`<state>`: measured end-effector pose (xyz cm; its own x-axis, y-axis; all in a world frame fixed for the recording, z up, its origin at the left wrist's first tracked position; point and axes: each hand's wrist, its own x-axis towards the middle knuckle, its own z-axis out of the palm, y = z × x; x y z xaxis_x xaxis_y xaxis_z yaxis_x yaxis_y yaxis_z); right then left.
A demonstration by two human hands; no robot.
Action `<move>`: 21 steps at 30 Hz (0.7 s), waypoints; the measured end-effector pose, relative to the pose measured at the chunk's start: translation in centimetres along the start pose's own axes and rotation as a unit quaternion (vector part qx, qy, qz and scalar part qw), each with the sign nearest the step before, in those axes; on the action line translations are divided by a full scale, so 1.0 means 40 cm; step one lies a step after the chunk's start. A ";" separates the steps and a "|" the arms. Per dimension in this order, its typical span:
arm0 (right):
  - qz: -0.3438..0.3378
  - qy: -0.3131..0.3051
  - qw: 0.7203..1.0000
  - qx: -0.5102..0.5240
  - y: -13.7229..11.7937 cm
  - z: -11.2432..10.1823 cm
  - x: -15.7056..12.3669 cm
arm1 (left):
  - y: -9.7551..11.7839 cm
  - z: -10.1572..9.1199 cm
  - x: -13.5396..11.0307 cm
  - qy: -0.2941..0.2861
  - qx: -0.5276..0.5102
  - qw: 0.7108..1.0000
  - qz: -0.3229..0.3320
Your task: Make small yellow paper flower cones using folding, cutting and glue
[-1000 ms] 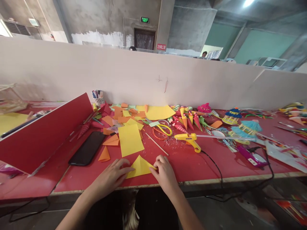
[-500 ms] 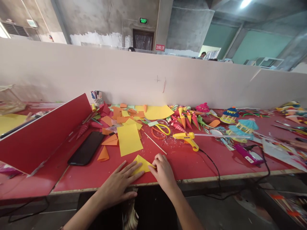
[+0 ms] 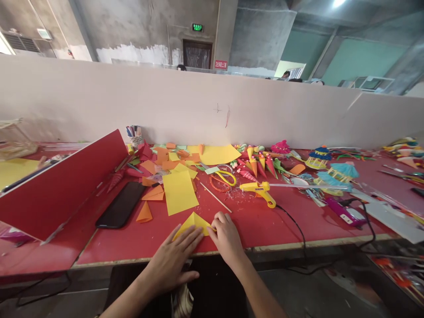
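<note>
A folded piece of yellow paper point(image 3: 194, 219) lies near the table's front edge, its peak pointing away from me. My left hand point(image 3: 175, 257) rests flat across its lower left part, fingers stretched out and thumb apart. At the paper's right corner, my right hand point(image 3: 227, 236) is closed, pinching that corner between thumb and fingers. Just behind is a larger flat yellow sheet point(image 3: 180, 193). A thin wooden stick point(image 3: 216, 197) lies beyond my right hand. Part of the folded paper is hidden under my left fingers.
A black phone point(image 3: 121, 205) and a folded orange paper piece point(image 3: 144, 213) lie to the left, near a red divider board point(image 3: 71, 185). On the right are a yellow glue gun point(image 3: 261, 191) with a cord and a purple power strip point(image 3: 346, 213). Yellow-handled scissors point(image 3: 227, 177) lie behind.
My left hand has slid right and slightly forward over the folded paper, baring its left corner. The right hand stays at the right corner.
</note>
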<state>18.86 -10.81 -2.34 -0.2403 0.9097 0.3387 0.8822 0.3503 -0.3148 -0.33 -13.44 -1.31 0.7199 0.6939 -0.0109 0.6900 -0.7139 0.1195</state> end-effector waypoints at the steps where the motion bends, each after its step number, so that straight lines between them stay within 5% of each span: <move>1: -0.001 0.001 1.000 -0.001 0.001 0.001 -0.001 | 0.006 0.002 0.006 -0.001 -0.011 1.000 0.001; 13: 0.006 0.051 0.999 0.008 -0.014 0.003 -0.032 | 0.007 -0.014 0.021 -0.035 -0.080 0.996 -0.026; 21: -0.054 -0.019 0.998 -0.029 -0.018 -0.019 -0.084 | 0.003 -0.008 0.027 -0.036 -0.084 0.995 -0.042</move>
<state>19.33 -14.30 -2.59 -0.3496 0.8753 0.3341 0.8717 0.4346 -0.2265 0.52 -12.74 -0.99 0.6682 0.7376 -0.0972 0.7297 -0.6243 0.2790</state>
